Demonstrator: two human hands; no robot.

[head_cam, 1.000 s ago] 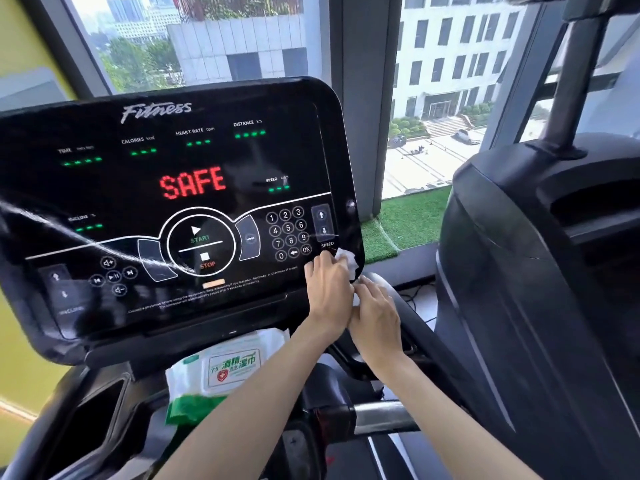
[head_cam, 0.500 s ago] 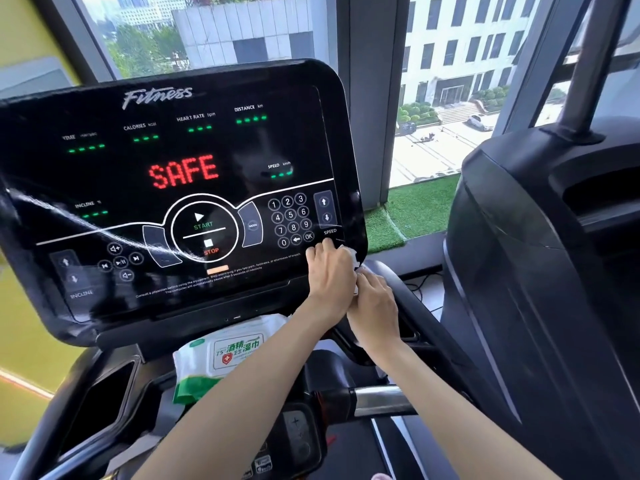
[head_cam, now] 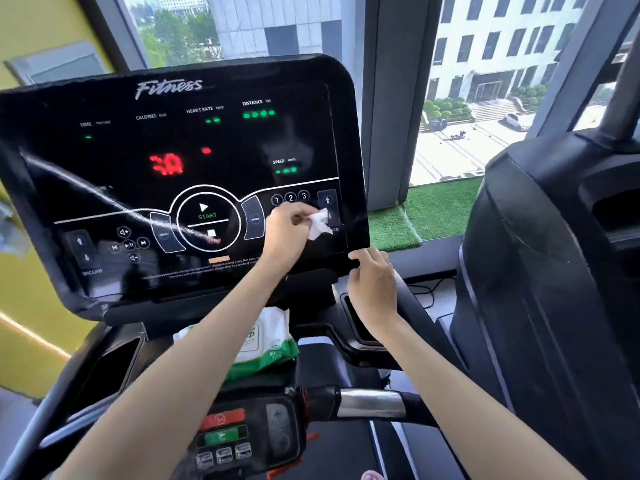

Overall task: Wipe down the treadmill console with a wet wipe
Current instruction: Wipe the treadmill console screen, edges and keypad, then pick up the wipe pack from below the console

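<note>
Left hand (head_cam: 287, 233): fingers curled round the crumpled white wet wipe (head_cam: 318, 225), holding it against the treadmill console (head_cam: 173, 150). The wipe sits on the number keypad (head_cam: 290, 198) at the panel's lower right, just beside the SPEED arrow buttons (head_cam: 327, 200). We see keys 1, 2 and 3 above the hand; it covers the other keys.

Right hand (head_cam: 372, 289): at the console's lower right corner, fingers loosely bent, nothing in them that we can see. We can't tell if the fingertips touch the edge.

The red readout (head_cam: 166, 164) is blurred and unreadable. A white streak (head_cam: 104, 195) crosses the left side of the glass.

The wet wipe pack (head_cam: 273, 341) lies in the tray below the console, partly hidden by our left forearm. Further down are the handlebar panel (head_cam: 221, 431) with red and green buttons and a silver grip (head_cam: 372, 403). On the right there is a neighbouring machine (head_cam: 536, 271), a window and a fake-grass strip (head_cam: 436, 209).
</note>
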